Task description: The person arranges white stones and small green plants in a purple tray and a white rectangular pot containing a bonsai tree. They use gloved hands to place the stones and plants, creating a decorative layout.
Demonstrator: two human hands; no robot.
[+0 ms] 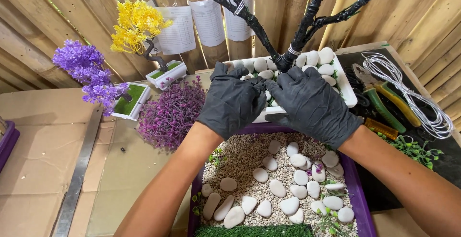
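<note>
A: Hands?
B: Left hand [234,101] and right hand [311,105], black gloves, fingers curled at the black-wrapped tree trunk [284,62] base in the white pot [346,90]; can't tell what they're pinching.
A: Around?
B: White pebbles [318,58] in pot. Purple tray [361,195] of gravel below wrists. Pliers [384,100], wire coil [413,95] right; purple bush [169,113] left.
</note>
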